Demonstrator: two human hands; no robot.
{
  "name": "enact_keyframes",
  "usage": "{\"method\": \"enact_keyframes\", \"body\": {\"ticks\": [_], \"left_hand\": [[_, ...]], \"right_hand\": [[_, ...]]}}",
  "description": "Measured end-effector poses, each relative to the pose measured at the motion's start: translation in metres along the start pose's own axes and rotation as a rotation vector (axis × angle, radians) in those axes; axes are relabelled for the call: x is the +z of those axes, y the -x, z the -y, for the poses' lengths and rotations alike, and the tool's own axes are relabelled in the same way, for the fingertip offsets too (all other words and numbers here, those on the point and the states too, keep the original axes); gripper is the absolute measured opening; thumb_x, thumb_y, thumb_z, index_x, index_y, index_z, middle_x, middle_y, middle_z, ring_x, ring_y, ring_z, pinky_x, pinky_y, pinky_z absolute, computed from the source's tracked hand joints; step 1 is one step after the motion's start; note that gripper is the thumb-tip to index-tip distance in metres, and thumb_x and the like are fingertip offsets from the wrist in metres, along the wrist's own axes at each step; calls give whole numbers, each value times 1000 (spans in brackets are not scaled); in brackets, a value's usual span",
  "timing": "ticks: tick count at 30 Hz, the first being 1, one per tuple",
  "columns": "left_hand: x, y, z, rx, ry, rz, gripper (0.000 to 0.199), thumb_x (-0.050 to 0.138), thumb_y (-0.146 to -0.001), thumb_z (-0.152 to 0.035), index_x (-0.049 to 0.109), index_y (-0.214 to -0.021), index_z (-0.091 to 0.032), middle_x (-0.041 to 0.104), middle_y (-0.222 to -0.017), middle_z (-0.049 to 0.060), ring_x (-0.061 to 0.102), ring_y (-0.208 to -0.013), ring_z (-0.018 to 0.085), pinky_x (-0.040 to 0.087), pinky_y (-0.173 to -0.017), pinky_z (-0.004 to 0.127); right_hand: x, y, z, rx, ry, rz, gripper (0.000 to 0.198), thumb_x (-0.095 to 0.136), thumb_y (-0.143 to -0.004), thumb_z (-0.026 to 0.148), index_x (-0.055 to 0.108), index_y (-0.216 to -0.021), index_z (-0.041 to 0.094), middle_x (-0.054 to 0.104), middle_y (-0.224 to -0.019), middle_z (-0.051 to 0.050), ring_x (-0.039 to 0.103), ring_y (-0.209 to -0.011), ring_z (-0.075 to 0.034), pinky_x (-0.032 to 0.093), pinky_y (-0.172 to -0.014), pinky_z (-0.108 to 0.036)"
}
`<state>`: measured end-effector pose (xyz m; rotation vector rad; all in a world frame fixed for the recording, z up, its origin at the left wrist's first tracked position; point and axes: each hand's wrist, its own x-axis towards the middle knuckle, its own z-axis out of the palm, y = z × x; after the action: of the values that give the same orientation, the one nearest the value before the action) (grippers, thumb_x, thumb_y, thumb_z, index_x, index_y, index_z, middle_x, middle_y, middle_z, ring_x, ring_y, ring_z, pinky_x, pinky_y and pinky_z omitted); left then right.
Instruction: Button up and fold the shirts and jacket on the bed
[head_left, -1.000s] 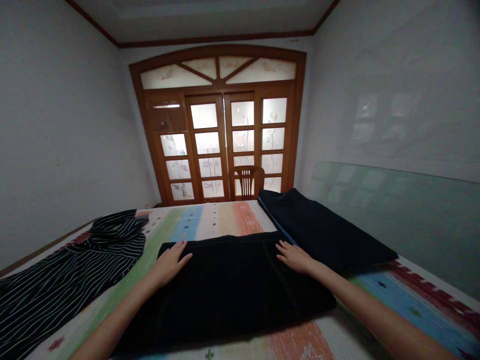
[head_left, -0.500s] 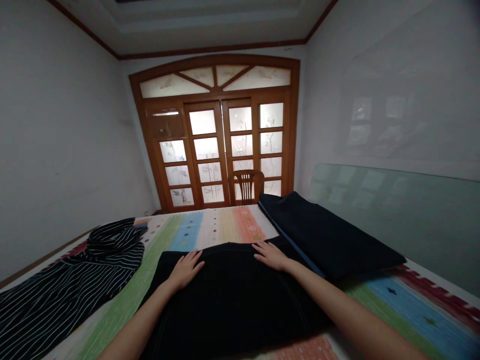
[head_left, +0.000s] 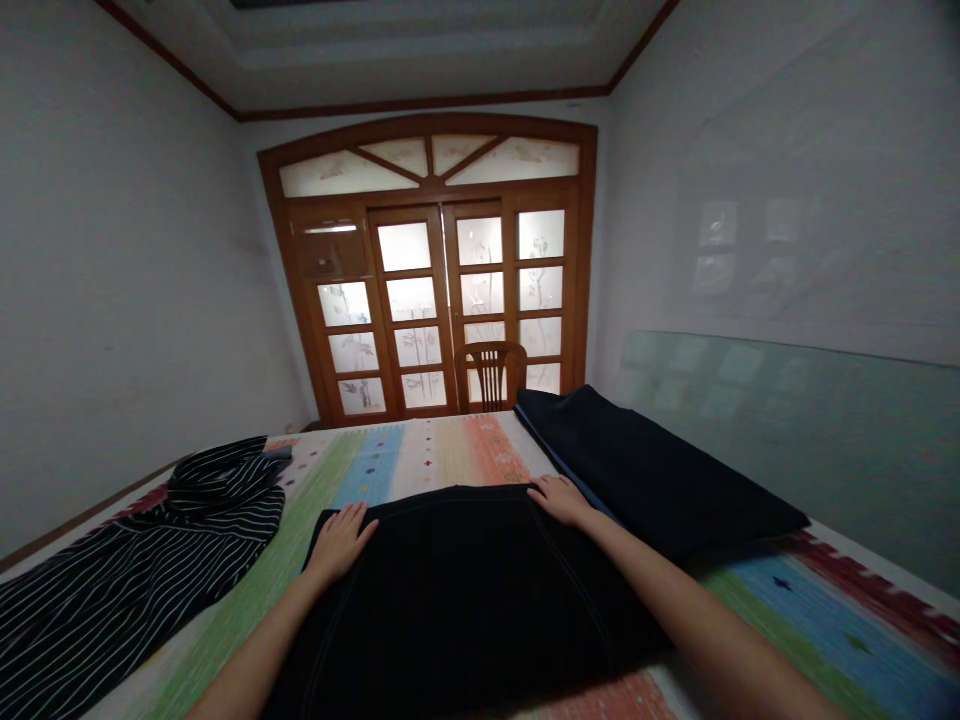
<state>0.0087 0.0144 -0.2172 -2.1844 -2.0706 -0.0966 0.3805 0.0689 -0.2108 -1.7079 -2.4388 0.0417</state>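
A black garment with pale stitched seams (head_left: 457,600) lies folded flat in front of me; I cannot make out its exact kind. On its far left corner rests my left hand (head_left: 340,541), palm down and fingers stretched out flat. My right hand (head_left: 561,501) lies at the far right corner, its fingers extended over the edge and holding nothing. Close beside that hand is a dark folded cloth with a blue edge (head_left: 660,465), which touches or overlaps the garment's right side.
A black garment with white stripes (head_left: 187,550) lies loosely at the left. Beneath everything is a colourful striped tablecloth (head_left: 442,450). A wooden chair (head_left: 491,375) stands beyond the far edge, before wooden glazed doors (head_left: 442,300). A glass panel (head_left: 787,420) runs along the right wall.
My hands have moved apart along the garment's far edge, the left one to the left and the right one to the right, out to its corners.
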Motion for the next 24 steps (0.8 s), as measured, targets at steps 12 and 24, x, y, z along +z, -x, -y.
{"method": "enact_keyframes", "body": {"ticks": [12,24], "left_hand": [[-4,5,-2,2,-31,35,51,19,-82,-37,32,-122,-8,33,-128,10,25,-119,19,19,-97,34],[-28,5,-7,260,37,97,54,30,-75,-43,37,-120,-14,28,-129,8,24,-119,22,20,-97,37]], "right_hand": [[-6,22,4,1,62,-77,42,30,-82,38,49,-105,9,52,-103,-15,43,-100,-24,24,-88,-35],[-32,106,-6,-17,48,135,42,35,-78,48,53,-92,14,61,-86,-14,56,-79,-27,41,-65,-34]]}}
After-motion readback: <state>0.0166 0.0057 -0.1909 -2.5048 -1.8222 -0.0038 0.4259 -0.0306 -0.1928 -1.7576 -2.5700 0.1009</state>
